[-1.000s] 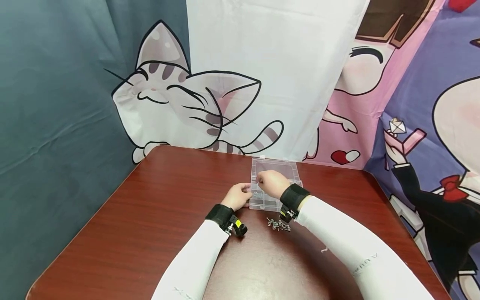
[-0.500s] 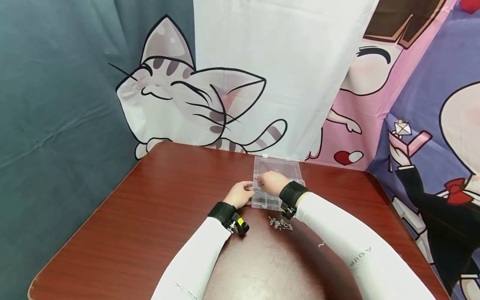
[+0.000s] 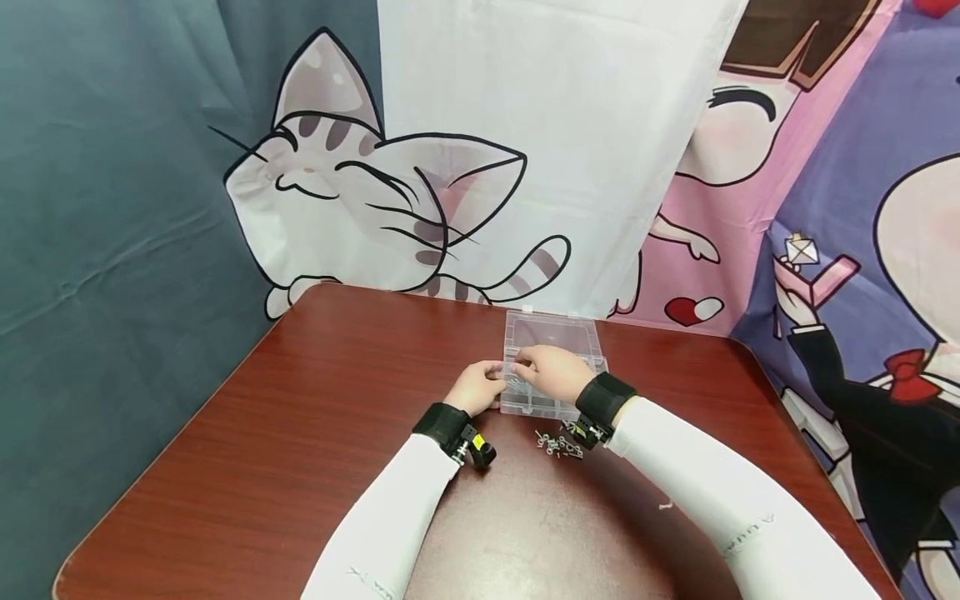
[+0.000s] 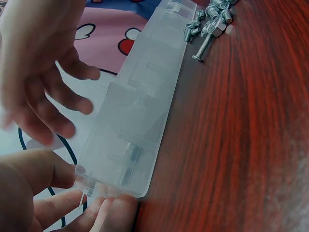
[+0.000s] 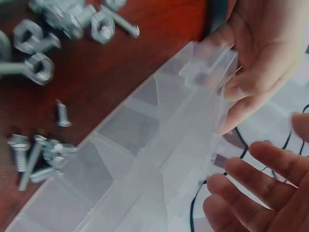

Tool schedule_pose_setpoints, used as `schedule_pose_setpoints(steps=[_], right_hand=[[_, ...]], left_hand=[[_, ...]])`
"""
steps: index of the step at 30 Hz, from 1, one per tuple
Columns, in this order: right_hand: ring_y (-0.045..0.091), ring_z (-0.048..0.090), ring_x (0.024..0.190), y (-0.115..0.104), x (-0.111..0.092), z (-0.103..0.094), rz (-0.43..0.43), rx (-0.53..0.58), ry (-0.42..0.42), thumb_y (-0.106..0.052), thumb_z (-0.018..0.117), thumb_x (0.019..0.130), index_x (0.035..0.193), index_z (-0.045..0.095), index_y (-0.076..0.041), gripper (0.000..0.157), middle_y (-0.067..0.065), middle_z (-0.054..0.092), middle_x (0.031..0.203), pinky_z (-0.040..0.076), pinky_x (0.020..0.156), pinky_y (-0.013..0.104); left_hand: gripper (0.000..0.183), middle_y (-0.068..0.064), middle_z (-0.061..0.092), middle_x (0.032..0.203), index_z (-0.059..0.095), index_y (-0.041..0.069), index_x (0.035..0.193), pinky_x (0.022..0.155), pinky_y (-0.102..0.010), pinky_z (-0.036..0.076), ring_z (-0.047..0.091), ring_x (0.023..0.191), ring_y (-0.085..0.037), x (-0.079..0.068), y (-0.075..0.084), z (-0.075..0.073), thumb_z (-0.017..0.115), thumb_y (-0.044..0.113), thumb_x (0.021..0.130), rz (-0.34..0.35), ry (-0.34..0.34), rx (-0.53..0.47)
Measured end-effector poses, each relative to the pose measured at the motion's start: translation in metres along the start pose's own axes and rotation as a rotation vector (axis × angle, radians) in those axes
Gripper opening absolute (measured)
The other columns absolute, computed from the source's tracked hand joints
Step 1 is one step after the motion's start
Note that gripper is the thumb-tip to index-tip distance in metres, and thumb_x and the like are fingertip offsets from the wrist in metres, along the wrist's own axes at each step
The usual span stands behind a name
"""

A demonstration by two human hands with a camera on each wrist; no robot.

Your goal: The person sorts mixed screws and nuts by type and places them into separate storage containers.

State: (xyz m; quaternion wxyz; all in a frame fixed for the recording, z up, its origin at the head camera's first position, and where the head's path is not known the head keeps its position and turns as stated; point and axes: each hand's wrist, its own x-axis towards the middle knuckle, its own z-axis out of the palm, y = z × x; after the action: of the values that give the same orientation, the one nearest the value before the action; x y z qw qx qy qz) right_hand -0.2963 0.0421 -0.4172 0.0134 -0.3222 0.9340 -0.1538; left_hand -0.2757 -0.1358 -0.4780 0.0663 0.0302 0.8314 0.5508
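A clear plastic compartment box [image 3: 528, 408] stands on the table with its lid [image 3: 555, 331] raised at the back. At its left end my left hand [image 3: 472, 389] grips the corner, thumb on one side and fingers on the other, as the left wrist view shows. Over the left compartments hovers my right hand [image 3: 553, 372], its fingers loosely bent and apart, with nothing seen between them [image 5: 260, 193]. A metal piece, perhaps a bolt [image 4: 129, 162], shows through the wall of the end compartment. In front of the box lies a loose pile of bolts and nuts [image 3: 558, 446].
The brown wooden table [image 3: 300, 433] extends widely to the left and toward the front. A printed cloth [image 3: 450, 83] hangs close behind the table's back edge. A single small screw [image 5: 63, 113] lies between the hardware clusters.
My right hand has shifted slightly right over the box, and its fingers have loosened from a tighter, closed pose. The left hand keeps its place at the box's left end.
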Motion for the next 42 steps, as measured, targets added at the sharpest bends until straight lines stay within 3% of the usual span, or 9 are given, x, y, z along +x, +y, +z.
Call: schedule_pose_setpoints(steps=[3,8,18,23,34,38,42], right_hand=[[0.020,0.063,0.106,0.000,-0.015,-0.005,-0.021,0.050,0.038,-0.043,0.043,0.106,0.128,0.064,-0.010,0.045,0.005,0.067,0.118,0.053,0.092,0.042],[0.025,0.048,0.133,0.007,-0.041,-0.009,-0.053,0.086,0.100,-0.055,0.030,0.105,0.145,0.050,-0.013,0.062,0.008,0.053,0.143,0.039,0.110,0.046],[0.031,0.042,0.136,0.032,-0.103,-0.006,-0.042,0.025,0.156,-0.049,0.047,0.102,0.148,0.047,-0.014,0.057,0.012,0.048,0.147,0.034,0.112,0.056],[0.032,0.042,0.136,0.044,-0.122,-0.005,-0.024,0.006,0.167,-0.044,0.054,0.100,0.147,0.048,-0.013,0.057,0.014,0.047,0.147,0.033,0.113,0.056],[0.031,0.051,0.127,0.043,-0.132,-0.006,-0.028,-0.022,0.159,-0.040,0.058,0.099,0.135,0.059,-0.005,0.050,0.013,0.057,0.135,0.040,0.107,0.055],[0.018,0.062,0.100,0.042,-0.131,0.001,-0.094,-0.085,0.141,-0.032,0.066,0.096,0.113,0.072,-0.011,0.028,0.000,0.066,0.107,0.053,0.090,0.042],[0.008,0.059,0.077,0.041,-0.129,0.009,-0.166,-0.139,0.121,-0.022,0.074,0.089,0.094,0.076,-0.019,0.006,-0.011,0.060,0.084,0.054,0.069,0.030]], left_hand=[[0.046,-0.018,0.061,0.126,0.052,0.001,0.142,0.069,-0.030,0.061,0.067,0.093,-0.023,0.000,0.002,0.000,0.058,0.009,0.097,0.001,0.004,-0.002],[0.045,-0.019,0.059,0.127,0.051,0.002,0.142,0.071,-0.031,0.061,0.066,0.099,-0.025,0.001,0.003,0.000,0.059,0.010,0.098,-0.004,0.006,-0.017],[0.046,-0.019,0.059,0.129,0.051,0.003,0.143,0.071,-0.030,0.061,0.065,0.102,-0.026,0.002,-0.002,0.003,0.060,0.009,0.098,-0.012,0.003,-0.032],[0.047,-0.019,0.058,0.129,0.050,0.002,0.143,0.071,-0.030,0.061,0.065,0.103,-0.027,0.002,0.000,0.003,0.060,0.009,0.098,-0.011,0.009,-0.036],[0.046,-0.019,0.059,0.126,0.051,0.002,0.143,0.070,-0.030,0.061,0.065,0.101,-0.026,0.003,0.000,0.004,0.059,0.008,0.097,-0.004,0.009,-0.046],[0.047,-0.019,0.058,0.128,0.050,0.002,0.143,0.071,-0.030,0.061,0.065,0.103,-0.026,0.002,0.000,0.004,0.059,0.007,0.098,-0.008,0.006,-0.051],[0.047,-0.019,0.058,0.128,0.050,0.002,0.144,0.072,-0.030,0.061,0.065,0.103,-0.026,0.000,0.002,0.004,0.059,0.008,0.098,-0.008,0.010,-0.045]])
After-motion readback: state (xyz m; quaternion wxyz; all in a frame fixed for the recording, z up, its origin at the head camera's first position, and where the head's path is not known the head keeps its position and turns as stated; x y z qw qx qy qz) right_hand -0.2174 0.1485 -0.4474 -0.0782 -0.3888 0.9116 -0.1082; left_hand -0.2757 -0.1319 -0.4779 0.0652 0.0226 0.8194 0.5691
